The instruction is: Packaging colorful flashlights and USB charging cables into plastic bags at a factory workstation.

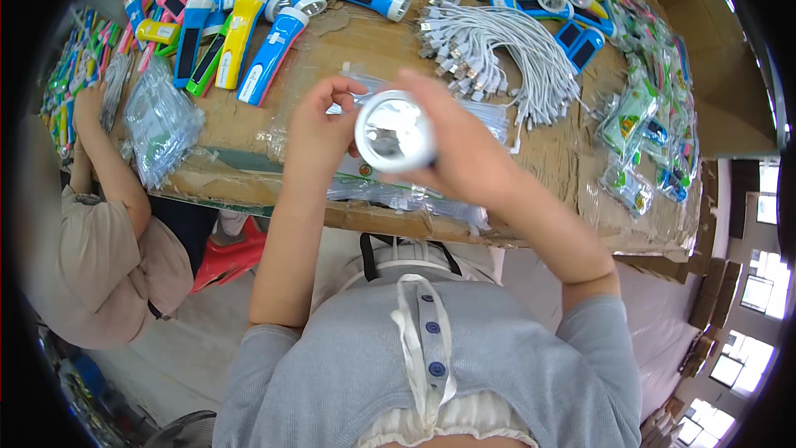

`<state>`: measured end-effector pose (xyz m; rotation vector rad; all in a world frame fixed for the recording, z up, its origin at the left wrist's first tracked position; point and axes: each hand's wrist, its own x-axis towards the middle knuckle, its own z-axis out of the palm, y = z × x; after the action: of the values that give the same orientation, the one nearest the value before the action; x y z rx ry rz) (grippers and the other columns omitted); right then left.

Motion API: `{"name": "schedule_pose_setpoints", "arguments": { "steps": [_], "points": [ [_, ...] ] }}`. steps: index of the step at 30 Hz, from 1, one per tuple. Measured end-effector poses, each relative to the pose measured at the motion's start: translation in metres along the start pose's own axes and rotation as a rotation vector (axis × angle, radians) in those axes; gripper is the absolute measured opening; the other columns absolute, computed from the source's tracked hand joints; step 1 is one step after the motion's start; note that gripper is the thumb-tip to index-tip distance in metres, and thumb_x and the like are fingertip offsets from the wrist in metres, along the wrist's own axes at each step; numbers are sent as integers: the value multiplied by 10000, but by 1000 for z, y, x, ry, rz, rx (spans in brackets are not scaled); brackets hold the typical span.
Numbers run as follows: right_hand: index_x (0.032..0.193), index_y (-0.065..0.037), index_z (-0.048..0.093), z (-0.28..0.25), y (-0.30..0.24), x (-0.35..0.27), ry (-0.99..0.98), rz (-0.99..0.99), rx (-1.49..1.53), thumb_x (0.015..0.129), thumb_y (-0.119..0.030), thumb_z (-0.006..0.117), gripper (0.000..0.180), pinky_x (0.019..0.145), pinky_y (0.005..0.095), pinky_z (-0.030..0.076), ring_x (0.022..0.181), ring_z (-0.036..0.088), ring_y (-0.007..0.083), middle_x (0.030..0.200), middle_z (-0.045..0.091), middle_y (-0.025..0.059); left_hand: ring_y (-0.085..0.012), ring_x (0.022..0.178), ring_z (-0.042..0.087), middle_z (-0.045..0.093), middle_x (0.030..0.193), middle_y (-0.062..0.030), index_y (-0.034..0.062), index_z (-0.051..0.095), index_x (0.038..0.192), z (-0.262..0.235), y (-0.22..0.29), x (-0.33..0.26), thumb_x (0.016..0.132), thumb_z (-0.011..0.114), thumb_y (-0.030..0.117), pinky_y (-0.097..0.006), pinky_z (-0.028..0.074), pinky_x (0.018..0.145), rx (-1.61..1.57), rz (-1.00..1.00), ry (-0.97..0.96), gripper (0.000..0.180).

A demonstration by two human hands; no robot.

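My right hand (456,137) is wrapped round a flashlight, blurred by motion, whose round white head and silvery reflector (394,131) face up toward me. The flashlight's body is hidden below its head. Close to the left rim of the head, my left hand (322,120) has its fingers curled in, thumb and fingertips together; what they pinch, if anything, I cannot make out. Clear plastic bags (398,192) lie flat on the cardboard-covered table under and in front of both hands. Just beyond the right hand rests a bundle of white USB cables (522,54).
Several blue, yellow and green flashlights (272,58) are heaped along the far side. Bagged flashlights (638,145) lie at the right edge. To the left are a pile of clear bags (162,120) and another person (112,257) working at the table beside a red stool (232,257).
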<state>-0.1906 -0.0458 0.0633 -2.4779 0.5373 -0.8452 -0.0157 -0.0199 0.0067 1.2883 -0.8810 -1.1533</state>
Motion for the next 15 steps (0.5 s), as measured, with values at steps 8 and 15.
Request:
{"name": "schedule_pose_setpoints", "arguments": {
  "steps": [8, 15],
  "points": [
    [1268, -76, 456, 13, 46, -35, -171, -54, -412, 756, -240, 664, 576, 913, 390, 428, 1108, 492, 324, 1266, 454, 165, -76, 490, 481, 443, 716, 6, 38, 535, 925, 2, 18, 4, 741, 559, -66, -226, 380, 427, 459, 239, 110, 212],
    [965, -72, 609, -35, 43, -53, 24, 9, -518, 769, -176, 644, 225, 860, 357, 445, 1029, 530, 287, 1174, 530, 106, -194, 781, 546, 511, 830, -61, 50, 557, 918, -16, 40, 7, 716, 568, -43, -335, 447, 647, 850, 331, 138, 222]
  ]
}}
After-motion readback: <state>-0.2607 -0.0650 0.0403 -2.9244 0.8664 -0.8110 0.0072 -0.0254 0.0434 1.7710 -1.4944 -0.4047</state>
